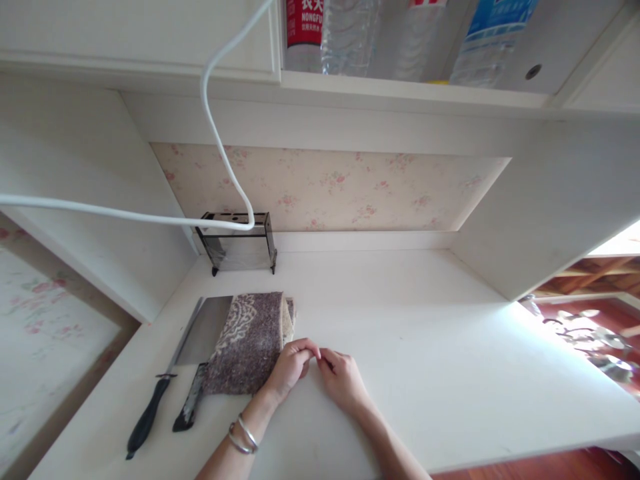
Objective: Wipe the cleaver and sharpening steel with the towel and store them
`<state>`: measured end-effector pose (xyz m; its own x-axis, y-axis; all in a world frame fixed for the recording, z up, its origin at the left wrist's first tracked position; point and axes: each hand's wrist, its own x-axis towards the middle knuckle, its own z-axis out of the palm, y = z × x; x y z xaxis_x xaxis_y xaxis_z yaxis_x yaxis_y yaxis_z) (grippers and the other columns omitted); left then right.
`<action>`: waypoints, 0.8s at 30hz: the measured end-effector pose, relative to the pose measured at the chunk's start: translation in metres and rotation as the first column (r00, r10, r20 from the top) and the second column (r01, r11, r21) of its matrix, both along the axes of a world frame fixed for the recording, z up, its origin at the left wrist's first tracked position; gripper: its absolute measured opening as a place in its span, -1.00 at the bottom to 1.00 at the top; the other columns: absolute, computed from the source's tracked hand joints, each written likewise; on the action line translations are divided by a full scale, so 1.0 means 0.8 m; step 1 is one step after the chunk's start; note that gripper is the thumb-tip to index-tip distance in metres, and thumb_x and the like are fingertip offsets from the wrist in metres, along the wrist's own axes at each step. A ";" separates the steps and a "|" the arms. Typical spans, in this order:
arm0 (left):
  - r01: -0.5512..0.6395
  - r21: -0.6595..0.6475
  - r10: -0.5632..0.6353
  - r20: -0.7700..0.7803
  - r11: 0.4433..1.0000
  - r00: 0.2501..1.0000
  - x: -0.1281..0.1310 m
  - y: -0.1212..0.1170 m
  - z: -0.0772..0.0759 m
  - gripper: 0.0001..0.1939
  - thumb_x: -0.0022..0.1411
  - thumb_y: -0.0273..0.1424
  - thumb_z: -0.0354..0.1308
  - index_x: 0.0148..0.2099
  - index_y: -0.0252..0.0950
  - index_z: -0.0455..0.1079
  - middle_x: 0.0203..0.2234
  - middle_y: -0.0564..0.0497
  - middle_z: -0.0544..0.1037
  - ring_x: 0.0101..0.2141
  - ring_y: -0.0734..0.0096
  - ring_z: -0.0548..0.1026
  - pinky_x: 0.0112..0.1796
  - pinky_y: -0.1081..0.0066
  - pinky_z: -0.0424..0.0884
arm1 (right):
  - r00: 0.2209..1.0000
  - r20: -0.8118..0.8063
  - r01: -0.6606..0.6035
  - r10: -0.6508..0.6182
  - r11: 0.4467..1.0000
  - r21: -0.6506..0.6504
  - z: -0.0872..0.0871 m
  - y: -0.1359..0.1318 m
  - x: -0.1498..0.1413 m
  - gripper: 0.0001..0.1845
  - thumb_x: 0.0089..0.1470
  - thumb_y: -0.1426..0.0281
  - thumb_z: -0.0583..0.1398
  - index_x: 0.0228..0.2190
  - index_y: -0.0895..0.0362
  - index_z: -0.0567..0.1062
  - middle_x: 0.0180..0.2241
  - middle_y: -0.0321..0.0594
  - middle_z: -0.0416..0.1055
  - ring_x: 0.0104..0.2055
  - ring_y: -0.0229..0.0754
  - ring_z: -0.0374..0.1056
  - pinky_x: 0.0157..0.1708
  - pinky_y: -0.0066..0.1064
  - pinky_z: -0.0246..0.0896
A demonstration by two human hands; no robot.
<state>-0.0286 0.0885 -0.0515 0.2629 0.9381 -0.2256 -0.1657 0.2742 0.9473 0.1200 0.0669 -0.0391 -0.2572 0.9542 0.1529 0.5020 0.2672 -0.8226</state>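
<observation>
My left hand (291, 365), with two silver bangles (243, 435) on its wrist, is closed beside the right edge of a folded brown cloth (253, 350) with a cream pattern. Just to its right is my right hand (343, 379), also closed. The fingertips of both hands meet over the white counter (400, 373); whether anything small is between them is hidden. Partly under the cloth lies a wide-bladed cleaver (210, 330) with a dark handle. Left of the cleaver, a sharpening steel (153, 400) with a black handle lies at a slant.
A black-framed rack (237, 250) with shiny sides stands at the back left. A white cable (220, 143) hangs across the upper left. Overhead, a shelf (400, 85) holds bottles. Side panels (540, 200) bound the counter, whose front edge is at lower right.
</observation>
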 end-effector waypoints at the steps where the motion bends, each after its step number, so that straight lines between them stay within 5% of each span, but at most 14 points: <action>1: 0.002 0.000 -0.002 -0.001 1.000 1.000 0.000 0.000 0.001 -0.89 0.01 -0.41 0.04 -0.48 -0.29 0.36 -0.80 0.26 -0.02 -0.71 0.60 -0.08 -0.65 0.49 -0.17 | 1.000 -0.001 -0.001 0.001 1.000 0.000 0.000 0.000 0.000 -0.71 0.16 0.48 0.01 -0.31 0.03 0.53 -0.42 -0.31 0.49 -0.41 -0.27 0.37 -0.37 -0.53 0.11; 24: -0.003 0.013 0.004 -0.124 1.000 0.992 0.000 -0.003 0.011 -0.89 0.06 -0.38 0.03 -0.42 -0.27 0.36 -0.78 0.25 0.03 -0.69 0.57 -0.02 -0.64 0.48 -0.13 | 1.000 0.018 0.016 -0.016 1.000 0.024 -0.001 0.002 -0.002 -0.70 0.16 0.48 0.00 -0.33 0.06 0.52 -0.43 -0.27 0.51 -0.43 -0.26 0.37 -0.41 -0.53 0.10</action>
<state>-0.0283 0.0860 -0.0424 0.2302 0.9420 -0.2443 -0.0474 0.2615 0.9640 0.1186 0.0681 -0.0399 -0.2448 0.9543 0.1712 0.5210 0.2784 -0.8069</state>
